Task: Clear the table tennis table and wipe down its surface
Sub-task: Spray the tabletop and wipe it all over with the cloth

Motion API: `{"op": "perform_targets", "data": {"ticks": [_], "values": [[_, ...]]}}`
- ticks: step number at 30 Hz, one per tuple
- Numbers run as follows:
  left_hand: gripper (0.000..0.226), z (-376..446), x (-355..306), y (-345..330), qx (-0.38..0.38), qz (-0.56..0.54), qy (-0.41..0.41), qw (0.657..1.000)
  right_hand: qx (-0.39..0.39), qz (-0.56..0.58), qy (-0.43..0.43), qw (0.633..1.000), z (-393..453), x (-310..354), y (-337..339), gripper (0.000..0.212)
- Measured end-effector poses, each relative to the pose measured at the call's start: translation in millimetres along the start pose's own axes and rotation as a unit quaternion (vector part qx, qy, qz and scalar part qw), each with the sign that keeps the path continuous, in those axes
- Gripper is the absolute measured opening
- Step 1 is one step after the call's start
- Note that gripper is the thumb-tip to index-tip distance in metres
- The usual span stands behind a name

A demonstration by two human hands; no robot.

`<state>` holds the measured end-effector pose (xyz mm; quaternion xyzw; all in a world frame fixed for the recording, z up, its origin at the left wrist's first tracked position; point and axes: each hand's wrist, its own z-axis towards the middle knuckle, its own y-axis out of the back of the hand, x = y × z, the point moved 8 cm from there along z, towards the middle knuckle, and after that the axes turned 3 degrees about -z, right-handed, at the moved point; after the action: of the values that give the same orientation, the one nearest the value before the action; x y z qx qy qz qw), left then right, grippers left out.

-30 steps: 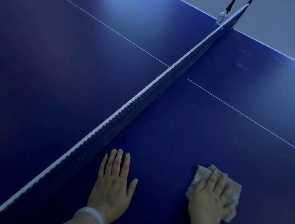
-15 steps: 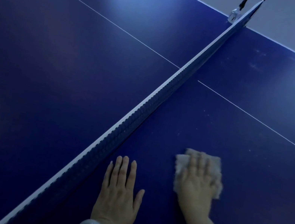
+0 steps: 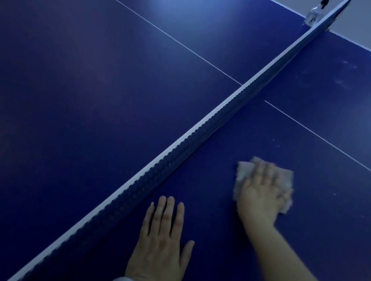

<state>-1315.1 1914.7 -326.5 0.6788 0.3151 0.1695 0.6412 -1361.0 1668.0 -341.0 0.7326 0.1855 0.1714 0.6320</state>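
The dark blue table tennis table [image 3: 87,98] fills the view, split by its low net [image 3: 204,138] running from lower left to upper right. On the half right of the net, my right hand [image 3: 260,195] presses flat, fingers straight, on a grey wiping cloth [image 3: 286,183] lying on the surface. My left hand [image 3: 160,247] rests palm down with straight fingers on the table just right of the net, nearer to me, holding nothing. A pale bangle sits on my left wrist.
A net clamp post [image 3: 316,12] stands at the table's far edge, upper right. Faint whitish smudges [image 3: 345,74] mark the surface on the far right half. A thin white centre line [image 3: 328,140] crosses both halves. Grey floor shows beyond the far edge.
My right hand has slid the cloth away from me and leftward, toward the net. My left hand has stayed flat on the table beside the net.
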Motion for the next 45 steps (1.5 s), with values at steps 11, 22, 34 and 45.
{"op": "perform_targets", "data": {"ticks": [11,22,34,45], "values": [[0.077,0,3,-11,0.01,-0.012,0.007,1.0,-0.041,-0.011,0.043,0.998,-2,-67,2,0.056],[0.069,118,-53,9,-0.009,-0.019,-0.102,0.995,-0.034,-0.003,0.049,0.998,-4,-61,3,0.056],[0.077,147,-55,-5,0.023,-0.003,-0.085,0.996,-0.016,-0.052,0.153,0.987,43,8,2,0.064],[0.065,142,-55,7,0.011,-0.017,-0.082,0.996,0.03,-0.006,-0.069,0.997,125,-67,22,0.059]]}}
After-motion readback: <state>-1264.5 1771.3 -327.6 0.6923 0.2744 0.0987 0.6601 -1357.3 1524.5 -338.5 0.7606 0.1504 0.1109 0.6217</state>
